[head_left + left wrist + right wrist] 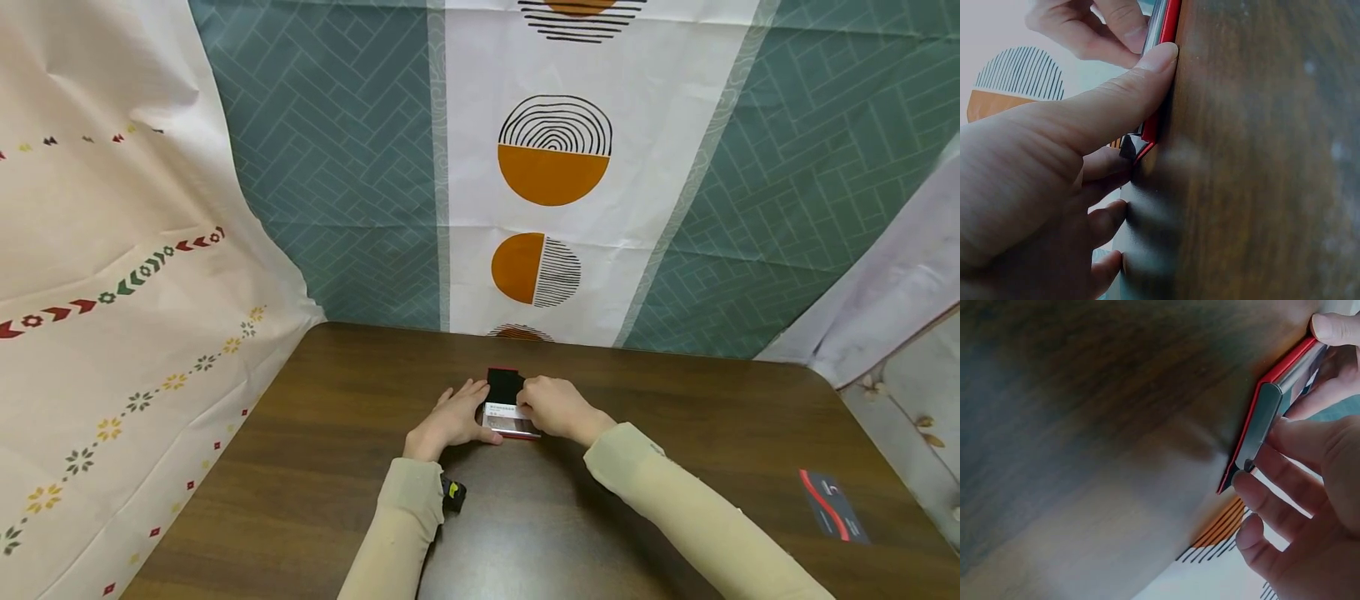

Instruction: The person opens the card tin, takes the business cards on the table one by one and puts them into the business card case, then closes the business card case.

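A business card case (512, 432) with a silver metal front and red edges lies on the table, its black-lined lid (502, 386) folded back away from me. A white printed business card (500, 410) shows inside. My left hand (448, 419) holds the case from the left, thumb along the near edge and fingers spread by the far left side. From the right, my right hand (557, 407) grips the case's right edge near the lid, with bent fingers. The right wrist view shows thumb and fingertips against the metal side (1261, 425); whether they also pinch the card is hidden.
A dark card with a red stripe (832, 506) lies at the right of the brown wooden table (360, 400). Patterned cloth (360, 167) hangs behind the far edge, and a cream cloth (150, 350) hangs along the left. A black band with a small device (453, 494) is on the left wrist.
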Available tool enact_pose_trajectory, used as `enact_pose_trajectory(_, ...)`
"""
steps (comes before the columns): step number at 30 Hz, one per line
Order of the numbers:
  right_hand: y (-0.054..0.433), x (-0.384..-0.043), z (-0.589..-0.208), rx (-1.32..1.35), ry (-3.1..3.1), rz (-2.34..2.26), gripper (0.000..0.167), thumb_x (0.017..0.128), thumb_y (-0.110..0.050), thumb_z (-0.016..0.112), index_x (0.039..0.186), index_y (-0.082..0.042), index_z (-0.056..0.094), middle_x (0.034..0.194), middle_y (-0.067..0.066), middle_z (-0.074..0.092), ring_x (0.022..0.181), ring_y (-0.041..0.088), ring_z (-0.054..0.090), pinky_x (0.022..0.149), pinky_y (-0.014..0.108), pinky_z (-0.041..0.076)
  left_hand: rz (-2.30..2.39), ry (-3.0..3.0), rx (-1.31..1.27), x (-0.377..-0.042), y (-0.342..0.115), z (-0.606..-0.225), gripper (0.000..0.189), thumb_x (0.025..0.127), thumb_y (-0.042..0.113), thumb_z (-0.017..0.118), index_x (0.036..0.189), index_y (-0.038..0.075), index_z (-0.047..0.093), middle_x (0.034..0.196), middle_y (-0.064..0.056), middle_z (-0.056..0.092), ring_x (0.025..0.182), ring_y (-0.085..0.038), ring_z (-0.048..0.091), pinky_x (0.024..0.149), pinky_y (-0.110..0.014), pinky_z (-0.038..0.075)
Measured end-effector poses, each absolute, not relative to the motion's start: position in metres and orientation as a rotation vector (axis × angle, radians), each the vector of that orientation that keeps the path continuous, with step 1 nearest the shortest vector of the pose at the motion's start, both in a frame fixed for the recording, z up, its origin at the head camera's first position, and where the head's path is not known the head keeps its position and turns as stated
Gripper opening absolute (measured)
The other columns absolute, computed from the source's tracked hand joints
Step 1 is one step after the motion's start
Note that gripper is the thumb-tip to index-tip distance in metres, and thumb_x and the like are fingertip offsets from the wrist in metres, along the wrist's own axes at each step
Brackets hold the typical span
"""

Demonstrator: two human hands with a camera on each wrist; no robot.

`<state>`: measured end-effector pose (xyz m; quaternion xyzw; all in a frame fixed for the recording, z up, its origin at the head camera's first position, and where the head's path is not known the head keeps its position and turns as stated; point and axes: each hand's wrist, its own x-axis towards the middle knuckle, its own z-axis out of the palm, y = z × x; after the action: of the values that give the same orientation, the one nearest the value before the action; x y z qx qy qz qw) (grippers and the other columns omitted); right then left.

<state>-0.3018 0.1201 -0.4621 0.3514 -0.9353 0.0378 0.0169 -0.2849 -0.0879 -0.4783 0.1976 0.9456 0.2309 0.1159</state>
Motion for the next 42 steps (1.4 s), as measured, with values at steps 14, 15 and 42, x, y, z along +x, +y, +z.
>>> enact_pose_trajectory(14,0.191,-0.268,-0.433,1.169,-2.764,-0.006,0.019,0.086,-0.003,0.071,0.104,-0.008,0.072,0.082,0.002,0.058,0.075,0.020,0.059,0.054,0.030,0.047,0.726,2.765,0.584,-0.284,-0.085,-0.478,0.095,0.077,0.042,0.082,0.150,0.002,0.037,0.157,-0.009,0.031,0.147,-0.029,0.017,0.117,-0.051,0.010)
enact_pose_trajectory(15,0.200,-0.264,-0.433,1.173,-2.759,-0.015,0.019,0.085,-0.002,0.071,0.103,-0.008,0.072,0.082,0.002,0.058,0.074,0.020,0.059,0.053,0.030,0.046,0.732,2.762,0.586,-0.284,-0.085,-0.478,0.095,0.077,0.042,0.082,0.150,0.002,0.037,0.157,-0.010,0.031,0.147,-0.029,0.017,0.117,-0.052,0.010)
enact_pose_trajectory(42,0.325,-0.180,-0.425,1.073,-2.664,0.186,0.026,0.076,-0.006,0.081,0.100,-0.009,0.072,0.089,-0.006,0.062,0.066,0.002,0.057,0.053,0.025,0.049,0.698,2.757,0.569,-0.284,-0.088,-0.476,0.096,0.078,0.044,0.081,0.151,0.002,0.035,0.157,-0.010,0.030,0.147,-0.029,0.016,0.116,-0.052,0.010)
